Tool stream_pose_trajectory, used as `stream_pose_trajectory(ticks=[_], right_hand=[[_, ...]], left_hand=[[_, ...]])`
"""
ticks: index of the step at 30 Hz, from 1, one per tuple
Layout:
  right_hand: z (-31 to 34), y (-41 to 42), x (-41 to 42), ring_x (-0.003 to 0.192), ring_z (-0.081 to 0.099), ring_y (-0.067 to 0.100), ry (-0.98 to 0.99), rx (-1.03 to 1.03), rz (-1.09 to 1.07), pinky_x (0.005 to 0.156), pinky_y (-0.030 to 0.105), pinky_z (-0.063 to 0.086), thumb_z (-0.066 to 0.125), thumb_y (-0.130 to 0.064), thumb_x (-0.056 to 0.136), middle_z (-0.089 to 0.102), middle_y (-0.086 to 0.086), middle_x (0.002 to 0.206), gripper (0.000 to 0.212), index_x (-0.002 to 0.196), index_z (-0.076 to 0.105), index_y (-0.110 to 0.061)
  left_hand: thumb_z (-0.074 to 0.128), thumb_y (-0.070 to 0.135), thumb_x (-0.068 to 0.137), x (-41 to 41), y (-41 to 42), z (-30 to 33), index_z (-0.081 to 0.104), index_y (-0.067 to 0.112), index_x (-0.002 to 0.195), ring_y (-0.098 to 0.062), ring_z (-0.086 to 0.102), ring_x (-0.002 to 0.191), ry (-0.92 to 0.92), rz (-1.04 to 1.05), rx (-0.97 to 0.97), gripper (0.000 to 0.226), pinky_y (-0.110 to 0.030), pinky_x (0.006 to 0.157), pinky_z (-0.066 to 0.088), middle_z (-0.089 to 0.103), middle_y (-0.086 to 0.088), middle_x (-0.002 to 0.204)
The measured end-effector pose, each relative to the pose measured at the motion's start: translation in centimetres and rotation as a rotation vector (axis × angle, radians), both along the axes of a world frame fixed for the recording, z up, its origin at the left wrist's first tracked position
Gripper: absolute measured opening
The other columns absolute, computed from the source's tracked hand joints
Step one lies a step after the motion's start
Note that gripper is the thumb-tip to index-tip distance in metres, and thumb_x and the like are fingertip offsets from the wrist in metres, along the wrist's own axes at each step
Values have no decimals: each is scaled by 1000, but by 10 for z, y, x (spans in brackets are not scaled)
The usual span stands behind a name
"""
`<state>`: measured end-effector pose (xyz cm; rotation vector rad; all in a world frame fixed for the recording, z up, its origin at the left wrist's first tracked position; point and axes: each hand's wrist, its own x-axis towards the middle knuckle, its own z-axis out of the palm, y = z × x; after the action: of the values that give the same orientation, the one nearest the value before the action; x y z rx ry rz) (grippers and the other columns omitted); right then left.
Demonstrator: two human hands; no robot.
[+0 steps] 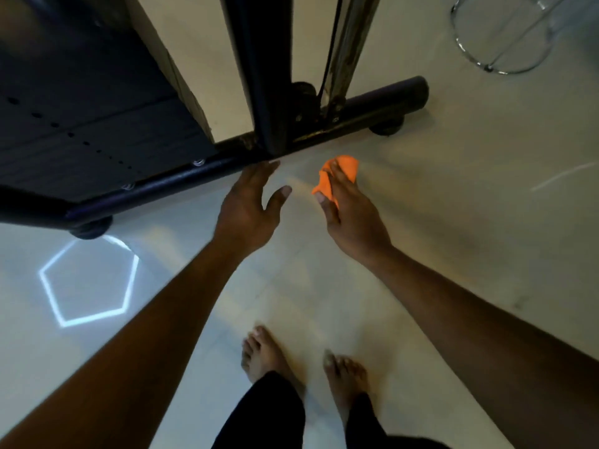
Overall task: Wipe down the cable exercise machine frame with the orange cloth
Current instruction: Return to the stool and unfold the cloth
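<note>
The black cable machine frame has a round base tube (372, 108) lying on the floor and a black upright post (259, 59) rising from it. My right hand (350, 215) grips a bunched orange cloth (340, 171) just in front of the base tube, a little right of the post. My left hand (249, 205) reaches forward with straight fingers and spread thumb; its fingertips are at the foot of the post, and contact is unclear.
A black weight stack (81, 108) with pin holes fills the upper left. A cable and chrome guide rod (346, 43) run beside the post. A clear round stool base (505, 34) stands at the upper right. My bare feet (301, 361) are on pale floor.
</note>
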<state>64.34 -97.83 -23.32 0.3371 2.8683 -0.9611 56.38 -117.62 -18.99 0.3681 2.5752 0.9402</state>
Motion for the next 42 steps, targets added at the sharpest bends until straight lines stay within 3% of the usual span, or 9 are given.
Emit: stream_pose_trajectory(ticks=[4, 9, 15, 19, 30, 33, 37, 42], right_hand=[[122, 14, 35, 162, 30, 23, -41, 25, 12, 120, 36, 38, 47, -39, 117, 20, -2, 180, 60, 171, 29, -18], [284, 29, 74, 165, 24, 26, -76, -4, -23, 119, 43, 45, 45, -42, 117, 18, -2, 181, 62, 171, 28, -17], [469, 48, 124, 166, 18, 30, -62, -30, -28, 119, 50, 49, 46, -38, 117, 19, 2, 181, 61, 170, 30, -14], [553, 64, 165, 166, 17, 29, -59, -17, -81, 120, 50, 48, 44, -39, 117, 20, 0, 181, 60, 170, 31, -14], [621, 101, 223, 166, 20, 22, -47, 30, -376, 121, 47, 44, 43, -47, 116, 18, -8, 181, 61, 171, 32, -21], [625, 115, 226, 165, 23, 24, 19, 72, -440, 120, 49, 47, 45, -46, 115, 22, -6, 180, 61, 169, 35, -18], [637, 145, 219, 164, 26, 27, -18, 95, -504, 123, 50, 41, 40, -49, 116, 16, -5, 181, 65, 172, 26, -19], [642, 210, 197, 160, 35, 32, 4, 114, -544, 121, 49, 42, 42, -47, 117, 18, 0, 181, 66, 172, 23, -17]], left_hand=[[53, 48, 110, 30, 12, 117, 41, 28, 164, -25, 36, 156, 41, -176, -107, 58, -53, 127, 32, 39, -3, 170], [48, 50, 111, 50, 28, 272, 29, 30, 168, -25, 19, 163, 45, -356, -260, 63, -52, 133, 12, 27, -2, 176], [52, 48, 109, 78, 47, 453, 29, 30, 168, -27, 15, 165, 86, -452, -306, 66, -56, 133, 12, 26, -4, 176], [50, 49, 110, 102, 64, 534, 30, 29, 168, -28, 16, 164, 135, -466, -308, 64, -56, 133, 10, 27, -5, 176], [45, 50, 112, 117, 121, 597, 29, 27, 168, -27, 14, 165, 263, -721, -237, 63, -52, 134, 7, 23, -3, 177], [43, 51, 112, 103, 144, 599, 26, 28, 169, -25, 12, 165, 272, -805, -230, 64, -51, 134, 5, 20, -1, 178], [42, 51, 112, 75, 188, 600, 29, 28, 168, -26, 16, 165, 288, -899, -182, 63, -56, 133, 10, 24, -1, 177], [43, 52, 110, 31, 266, 593, 36, 29, 166, -22, 15, 165, 363, -969, -204, 61, -54, 132, 8, 23, 3, 177]])
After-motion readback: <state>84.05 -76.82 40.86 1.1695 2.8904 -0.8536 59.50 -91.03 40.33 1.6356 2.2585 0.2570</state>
